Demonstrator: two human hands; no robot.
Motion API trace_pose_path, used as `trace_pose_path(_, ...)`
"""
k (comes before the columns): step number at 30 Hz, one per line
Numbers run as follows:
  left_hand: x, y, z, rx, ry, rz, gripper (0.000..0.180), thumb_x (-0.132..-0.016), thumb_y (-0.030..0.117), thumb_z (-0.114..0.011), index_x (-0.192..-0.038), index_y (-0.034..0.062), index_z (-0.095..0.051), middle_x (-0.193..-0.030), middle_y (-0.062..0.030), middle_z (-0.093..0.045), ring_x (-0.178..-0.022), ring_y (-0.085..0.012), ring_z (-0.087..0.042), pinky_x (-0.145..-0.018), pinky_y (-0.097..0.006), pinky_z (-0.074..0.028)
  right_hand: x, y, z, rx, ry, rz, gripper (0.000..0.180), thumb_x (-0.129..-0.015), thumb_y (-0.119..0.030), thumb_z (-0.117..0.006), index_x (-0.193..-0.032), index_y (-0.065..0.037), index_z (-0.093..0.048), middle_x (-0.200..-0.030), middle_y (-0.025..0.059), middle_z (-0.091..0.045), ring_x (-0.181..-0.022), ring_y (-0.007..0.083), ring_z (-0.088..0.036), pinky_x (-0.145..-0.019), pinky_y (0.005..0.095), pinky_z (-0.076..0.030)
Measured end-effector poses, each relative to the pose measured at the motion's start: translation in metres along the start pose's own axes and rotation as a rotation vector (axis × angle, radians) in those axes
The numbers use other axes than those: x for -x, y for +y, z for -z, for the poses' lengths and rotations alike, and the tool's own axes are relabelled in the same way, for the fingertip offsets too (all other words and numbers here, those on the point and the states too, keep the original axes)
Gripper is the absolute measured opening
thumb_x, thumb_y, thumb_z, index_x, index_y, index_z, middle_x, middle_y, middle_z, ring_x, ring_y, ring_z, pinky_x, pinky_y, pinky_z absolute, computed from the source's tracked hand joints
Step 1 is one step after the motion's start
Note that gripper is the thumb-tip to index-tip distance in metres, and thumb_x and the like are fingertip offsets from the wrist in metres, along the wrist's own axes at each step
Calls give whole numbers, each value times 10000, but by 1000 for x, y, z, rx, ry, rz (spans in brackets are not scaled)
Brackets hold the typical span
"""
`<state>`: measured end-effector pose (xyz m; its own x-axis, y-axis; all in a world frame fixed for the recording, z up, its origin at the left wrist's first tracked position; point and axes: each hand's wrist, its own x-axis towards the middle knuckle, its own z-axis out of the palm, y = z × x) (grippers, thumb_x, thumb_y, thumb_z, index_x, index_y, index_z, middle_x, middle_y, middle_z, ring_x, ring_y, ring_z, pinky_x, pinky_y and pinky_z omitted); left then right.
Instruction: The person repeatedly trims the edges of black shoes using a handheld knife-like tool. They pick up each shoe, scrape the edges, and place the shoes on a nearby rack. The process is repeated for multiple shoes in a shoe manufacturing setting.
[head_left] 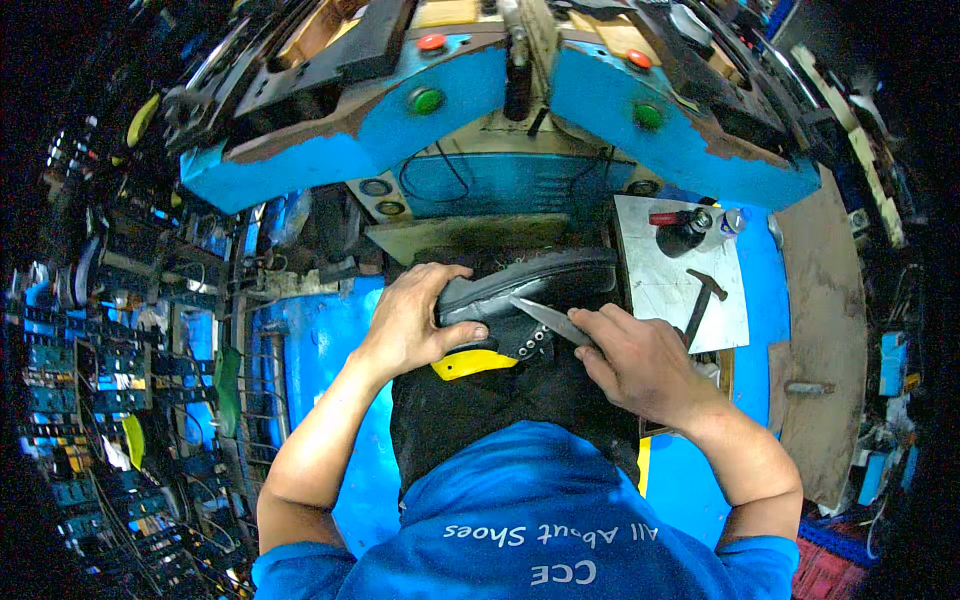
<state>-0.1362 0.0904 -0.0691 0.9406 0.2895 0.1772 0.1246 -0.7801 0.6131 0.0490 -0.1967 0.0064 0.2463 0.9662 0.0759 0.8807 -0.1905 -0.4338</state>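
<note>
A black boot (500,296) lies on its side across my lap, its dark sole facing away from me. Metal eyelets run along its upper, and a yellow shoe last (470,364) sticks out of its opening. My left hand (410,318) is wrapped round the boot's left end, thumb on the near side. In my right hand (635,362) is a knife (555,322) with a pale, narrow blade. The blade's tip rests at or very close to the upper, just below the sole edge; actual contact is hard to make out.
Ahead stands a blue machine (430,150) with green and red buttons on two angled arms. To the right, a white sheet (645,310) bears a hammer (706,300) and a dark bottle (682,238). Crowded racks (120,340) stand at the left. A brown board (825,390) is at far right.
</note>
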Motion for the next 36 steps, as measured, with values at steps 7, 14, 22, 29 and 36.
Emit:
trace_pose_path(7,12,18,0,-126,91,-23,890,-807,399,-986,-1503,-32,-637,-1306,-219,-720,-1289,-430,-659,-1141,-548,-488,-17,-26,10,375,-181,22,517,-954,-118,-772,-1430,39,-643,-1037,199,-710,-841,430,-780,-711,552,-643)
trace_pose_path(14,21,23,-17,-155,215,-39,1118,-771,369,-1012,-1643,-100,-494,-1242,-229,-687,-1212,-427,-641,-1137,-568,-445,-36,-34,10,323,-183,10,495,-950,-138,-773,-1402,32,-662,-1023,212,-707,-866,432,-772,-712,565,-624)
trace_pose_path(22,13,16,-14,-82,149,39,1345,-734,374,-1047,-1753,-97,-306,-1299,-225,-718,-1213,-425,-669,-1099,-537,-470,-50,-5,-26,99,-92,65,336,-1013,-150,-760,-1323,-23,-747,-973,207,-790,-886,414,-802,-743,504,-639)
trace_pose_path(29,-1,15,-2,-143,51,-114,650,-844,359,-956,-1406,96,-759,-1336,-100,-763,-1279,-372,-682,-1059,-505,-522,-15,-13,-33,-69,-75,-84,287,-1033,-178,-746,-1308,-102,-718,-995,212,-784,-922,477,-781,-841,597,-623)
trace_pose_path(36,-25,50,-3,-281,69,-161,636,-813,210,-958,-1372,-7,-745,-1385,-222,-688,-1273,-434,-651,-1096,-537,-547,34,21,-14,53,177,-232,339,-1031,-151,-758,-1358,-74,-719,-1178,190,-810,-1014,447,-788,-841,559,-632)
